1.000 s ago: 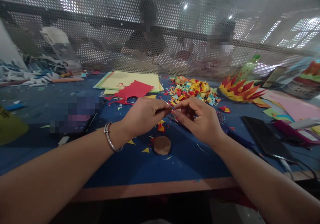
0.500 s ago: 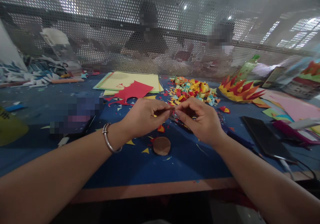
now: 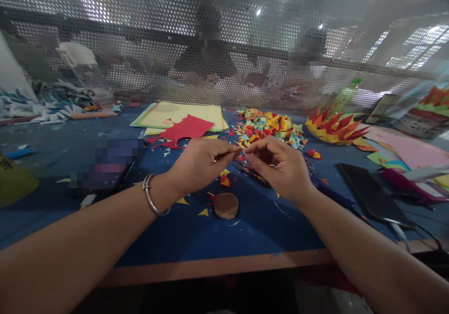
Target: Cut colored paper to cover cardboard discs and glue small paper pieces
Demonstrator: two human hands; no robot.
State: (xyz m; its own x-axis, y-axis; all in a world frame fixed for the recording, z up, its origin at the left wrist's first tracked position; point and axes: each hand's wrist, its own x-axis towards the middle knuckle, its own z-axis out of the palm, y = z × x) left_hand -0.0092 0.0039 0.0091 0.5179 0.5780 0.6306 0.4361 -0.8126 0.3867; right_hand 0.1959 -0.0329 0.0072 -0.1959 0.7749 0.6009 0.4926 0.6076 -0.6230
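My left hand (image 3: pixel 199 167), with a silver bangle at the wrist, has thumb and fingers pinched together above the table's middle. Facing it, my right hand (image 3: pixel 286 169) pinches too, its fingertips almost meeting the left ones. Whatever sits between the fingertips is too small to make out. Below them a round brown disc (image 3: pixel 226 205) lies flat on the blue tabletop (image 3: pixel 196 248). A small red and yellow paper piece (image 3: pixel 225 180) rests just beyond the disc. Behind my right hand is a heap of colourful cut paper bits (image 3: pixel 271 124).
Cut red paper (image 3: pixel 194 127) lies on yellow sheets (image 3: pixel 189 110) at the back. A flame-shaped paper piece (image 3: pixel 333 129) stands back right. Phones lie left (image 3: pixel 108 169) and right (image 3: pixel 372 192), with cables. A perforated screen (image 3: pixel 245 57) closes the back; people sit beyond it.
Thumb tips have drawn slightly apart, leaving a small gap between my hands. Both hands otherwise keep their place, and the things on the table have not moved.
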